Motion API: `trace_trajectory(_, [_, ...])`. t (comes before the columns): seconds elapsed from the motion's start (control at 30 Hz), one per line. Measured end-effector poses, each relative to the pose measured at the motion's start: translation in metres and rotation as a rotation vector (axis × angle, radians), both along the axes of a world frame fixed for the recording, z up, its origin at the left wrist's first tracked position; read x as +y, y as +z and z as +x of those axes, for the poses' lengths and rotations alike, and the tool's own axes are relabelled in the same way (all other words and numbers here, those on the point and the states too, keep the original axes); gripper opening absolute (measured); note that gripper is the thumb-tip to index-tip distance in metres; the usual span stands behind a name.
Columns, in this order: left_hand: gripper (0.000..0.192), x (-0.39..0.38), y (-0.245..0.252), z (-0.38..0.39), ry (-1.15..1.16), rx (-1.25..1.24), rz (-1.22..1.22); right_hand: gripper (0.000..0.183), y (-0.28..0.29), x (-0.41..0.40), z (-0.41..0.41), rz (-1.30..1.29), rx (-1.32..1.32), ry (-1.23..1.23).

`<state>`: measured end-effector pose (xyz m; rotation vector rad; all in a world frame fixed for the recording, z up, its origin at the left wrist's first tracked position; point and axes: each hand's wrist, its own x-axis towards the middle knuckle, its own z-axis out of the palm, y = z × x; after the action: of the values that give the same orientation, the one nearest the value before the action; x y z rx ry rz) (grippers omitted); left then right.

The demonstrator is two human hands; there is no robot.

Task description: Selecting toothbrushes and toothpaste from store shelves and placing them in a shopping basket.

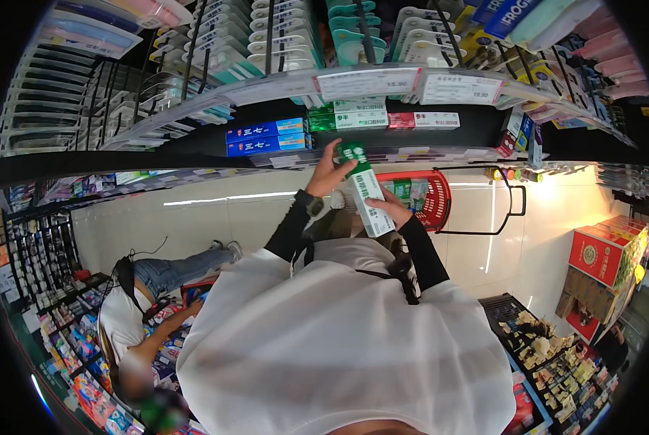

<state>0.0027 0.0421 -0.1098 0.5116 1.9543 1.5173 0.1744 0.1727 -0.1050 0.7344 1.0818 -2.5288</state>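
Note:
My left hand (329, 173) grips the green end of a long green-and-white toothpaste carton (369, 197). Near the carton's white end, my right hand (393, 205) holds it too, with the thumb on its face. The carton is tilted in front of my chest, just short of the shelf. On the shelf lie stacked blue toothpaste cartons (266, 138), green-and-white cartons (348, 120) and a red-and-white carton (423, 120). Below the shelf edge, partly behind my right hand, a red plastic shopping basket (438, 202) stands on the floor with green-and-white packs inside.
Above the shelf hang blister-packed toothbrushes (286, 32) on metal hooks, over a price rail (368, 81). A co-worker (123, 315) bends over packed goods at the lower left. To the right stand stacked red cartons (596, 255) and a black display rack (506, 310).

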Motion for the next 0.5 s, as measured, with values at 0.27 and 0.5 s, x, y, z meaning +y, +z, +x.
trace_trajectory(0.27, [0.055,-0.023,0.035,-0.052,-0.026,-0.432,0.196,0.070,0.018,0.032,-0.016,0.731,0.066,0.370])
trace_trajectory(0.5, [0.045,-0.030,0.056,-0.063,-0.318,-0.085,0.046,0.052,0.014,0.075,-0.021,1.404,0.141,0.147])
